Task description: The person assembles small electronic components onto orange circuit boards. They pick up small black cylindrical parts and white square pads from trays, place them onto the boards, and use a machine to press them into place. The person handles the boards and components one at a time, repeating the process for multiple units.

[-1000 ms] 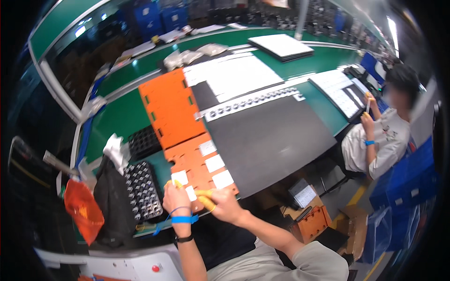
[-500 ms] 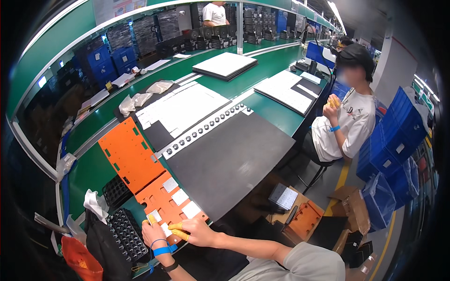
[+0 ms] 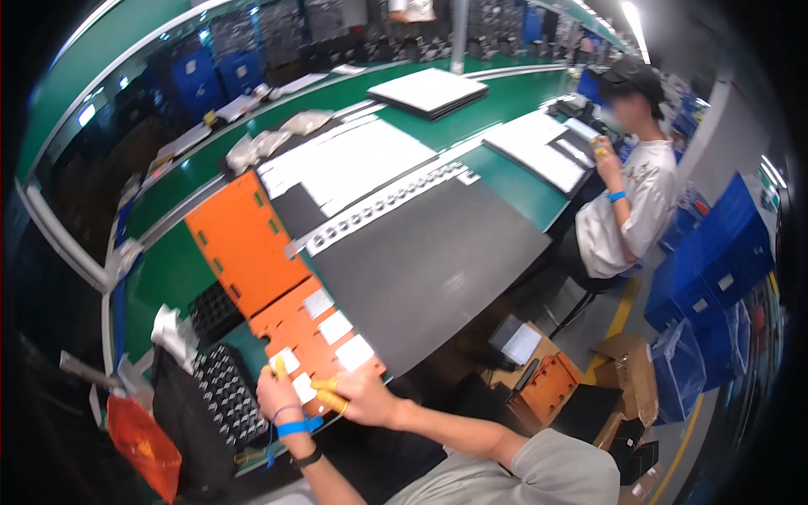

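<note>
An orange two-panel fixture [image 3: 248, 240] lies on the green bench, its nearer panel carrying several white square pieces [image 3: 335, 326]. My left hand [image 3: 279, 396] is at that panel's near left edge, yellow-covered fingertips bent together beside a white square [image 3: 287, 360]. From the right, my right hand [image 3: 370, 397] reaches in, its yellow-covered thumb and finger close together at another white square [image 3: 305, 388]. Anything pinched in either hand is too small and blurred to make out. A black tray of round parts [image 3: 227, 396] stands left of my left hand.
A dark mat [image 3: 438, 265] lies right of the fixture, with a white strip of round black parts [image 3: 387, 206] along its far edge. White sheets [image 3: 349, 164] lie beyond. A co-worker [image 3: 631, 177] sits at right, near blue crates [image 3: 715, 261]. An orange bag [image 3: 143, 442] hangs at left.
The view has shifted, so the bench appears farther right and is blurred. Both my hands stay at the same white squares. The co-worker's raised hand now holds a pale object farther out.
</note>
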Demonstrator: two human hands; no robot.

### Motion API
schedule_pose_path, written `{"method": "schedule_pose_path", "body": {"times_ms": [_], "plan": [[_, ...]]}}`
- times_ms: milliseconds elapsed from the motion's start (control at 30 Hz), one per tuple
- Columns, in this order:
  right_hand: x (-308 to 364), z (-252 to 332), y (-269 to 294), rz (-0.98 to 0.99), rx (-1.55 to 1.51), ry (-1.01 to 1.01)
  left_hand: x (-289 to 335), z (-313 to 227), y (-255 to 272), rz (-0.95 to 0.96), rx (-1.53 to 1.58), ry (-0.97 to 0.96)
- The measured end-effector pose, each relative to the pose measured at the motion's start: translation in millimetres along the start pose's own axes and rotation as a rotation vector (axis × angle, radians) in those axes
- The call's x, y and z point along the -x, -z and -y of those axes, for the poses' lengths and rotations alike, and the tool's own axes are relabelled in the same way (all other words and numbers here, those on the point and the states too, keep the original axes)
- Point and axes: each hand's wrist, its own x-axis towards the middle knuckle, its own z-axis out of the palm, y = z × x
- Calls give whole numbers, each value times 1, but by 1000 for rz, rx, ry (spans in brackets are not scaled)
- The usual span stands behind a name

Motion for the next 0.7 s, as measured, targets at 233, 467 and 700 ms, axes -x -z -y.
{"method": "schedule_pose_path", "body": {"times_ms": [233,467,700], "plan": [[-6,11,0,-26,42,27,14,-5,11,-119,65,-46],[-6,11,0,13,90,12,18,-13,7,-115,-8,16],[-8,10,-3,-21,77,31,36,-15,19,-162,97,-41]]}}
